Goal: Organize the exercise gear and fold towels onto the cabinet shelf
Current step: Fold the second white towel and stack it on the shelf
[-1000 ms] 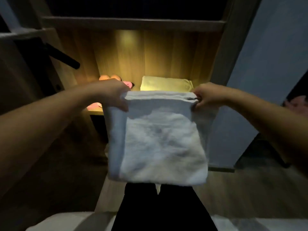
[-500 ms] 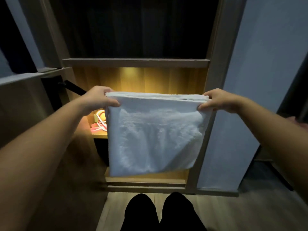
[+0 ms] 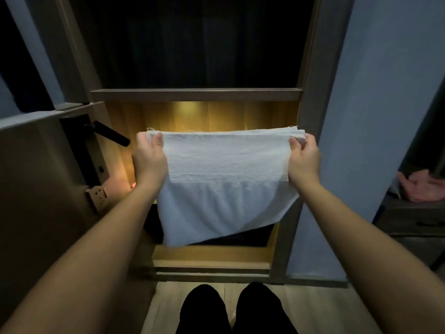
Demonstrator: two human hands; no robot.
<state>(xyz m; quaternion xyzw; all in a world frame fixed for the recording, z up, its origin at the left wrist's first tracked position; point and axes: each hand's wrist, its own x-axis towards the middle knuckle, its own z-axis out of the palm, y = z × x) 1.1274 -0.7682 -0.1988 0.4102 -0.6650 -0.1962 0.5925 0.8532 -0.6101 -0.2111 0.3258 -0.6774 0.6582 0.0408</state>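
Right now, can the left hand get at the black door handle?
Probably: the door handle sits just left of the left hand, nothing between, though that hand pinches the towel.

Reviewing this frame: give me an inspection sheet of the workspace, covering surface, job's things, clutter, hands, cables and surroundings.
Surface: lit cabinet shelf; its floor is hidden behind the towel.
Job's things: white towel, folded in layers, hangs in front of the shelf and is not on it; exercise gear cannot be made out.
Clutter: pink cloth at far right.
Grippers: left hand and right hand each pinch a top corner of the towel.
Cables: nothing seen.
Surroundings: black door handle at left, wooden floor below, dim room.
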